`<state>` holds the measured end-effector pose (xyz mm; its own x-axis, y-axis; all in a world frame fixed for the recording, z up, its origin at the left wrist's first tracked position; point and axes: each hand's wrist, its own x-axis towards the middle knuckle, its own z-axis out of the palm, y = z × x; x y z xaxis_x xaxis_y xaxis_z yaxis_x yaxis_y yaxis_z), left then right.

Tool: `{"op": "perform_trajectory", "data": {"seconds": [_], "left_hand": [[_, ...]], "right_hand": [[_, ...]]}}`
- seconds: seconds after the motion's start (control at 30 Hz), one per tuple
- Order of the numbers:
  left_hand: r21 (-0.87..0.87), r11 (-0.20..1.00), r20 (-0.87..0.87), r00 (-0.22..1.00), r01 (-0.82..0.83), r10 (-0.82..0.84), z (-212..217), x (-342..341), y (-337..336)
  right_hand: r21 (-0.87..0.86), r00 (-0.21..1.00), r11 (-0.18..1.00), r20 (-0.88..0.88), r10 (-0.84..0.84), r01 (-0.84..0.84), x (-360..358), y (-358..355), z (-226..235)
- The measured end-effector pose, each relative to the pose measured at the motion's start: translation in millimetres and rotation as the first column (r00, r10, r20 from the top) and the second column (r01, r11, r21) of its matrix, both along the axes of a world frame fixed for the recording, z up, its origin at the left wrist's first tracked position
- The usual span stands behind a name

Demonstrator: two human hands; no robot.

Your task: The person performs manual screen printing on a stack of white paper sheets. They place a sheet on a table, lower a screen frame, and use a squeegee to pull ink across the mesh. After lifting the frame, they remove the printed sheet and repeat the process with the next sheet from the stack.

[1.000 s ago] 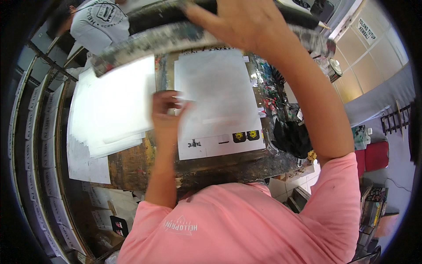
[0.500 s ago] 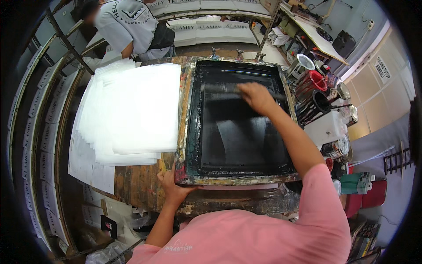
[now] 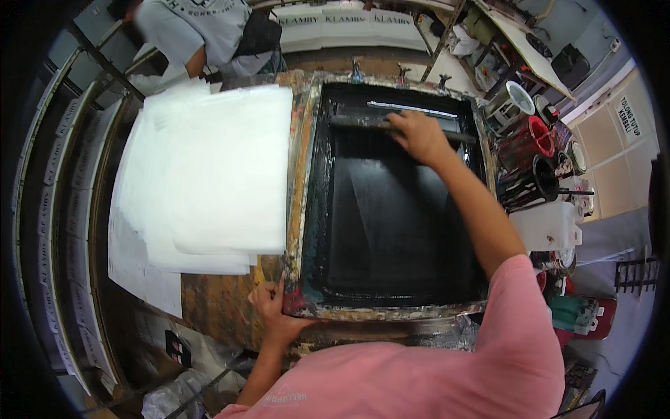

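At the far end of the screen [image 3: 391, 202] your right hand [image 3: 417, 134] grips the squeegee [image 3: 370, 122], left hand [image 3: 271, 307] clamps the frame's near-left corner (frame lies flat on the table [image 3: 216, 300]), so I'd judge the pull stroke starts: keep even pressure toward you.

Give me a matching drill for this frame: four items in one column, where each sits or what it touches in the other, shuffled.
Items:
1. right hand
2. left hand
3. stack of white sheets
4. red bucket

Places:
A. left of the screen frame on the table
B. on the squeegee at the frame's far end
C. right of the frame, among ink pots
D. gripping the frame's near left corner

Pairs: 1-B, 2-D, 3-A, 4-C
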<state>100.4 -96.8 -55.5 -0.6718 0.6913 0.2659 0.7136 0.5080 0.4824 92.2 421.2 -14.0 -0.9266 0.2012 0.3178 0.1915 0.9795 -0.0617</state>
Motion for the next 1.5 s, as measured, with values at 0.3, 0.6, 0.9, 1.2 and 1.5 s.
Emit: {"op": "perform_trajectory", "data": {"seconds": [0.3, 0.6, 0.9, 1.2, 1.5], "left_hand": [[-0.009, 1.0, 0.025, 0.999, -0.025, 0.025, 13, 0, 3], [0.076, 0.996, -0.037, 0.998, -0.043, 0.046, 5, 3, 0], [0.116, 0.989, -0.066, 0.993, -0.092, 0.101, -3, 7, -4], [0.571, 0.801, 0.494, 0.855, -0.18, -0.16, 40, 13, 18], [0.945, 0.324, 0.203, 0.831, -0.029, -0.518, 88, -51, 63]], "right_hand": [[0.037, 0.988, 0.99, 0.076, -0.136, 0.134, 36, -69, 4], [-0.117, 0.995, 0.988, 0.032, -0.093, 0.096, 183, -230, 19], [-0.132, 0.967, 0.985, 0.245, -0.075, 0.11, 213, -267, 69], [0.063, 0.974, 0.978, -0.12, -0.191, 0.199, 233, -315, 100], [0.163, 0.931, 0.959, -0.325, -0.169, 0.231, 186, -265, 187]]}}
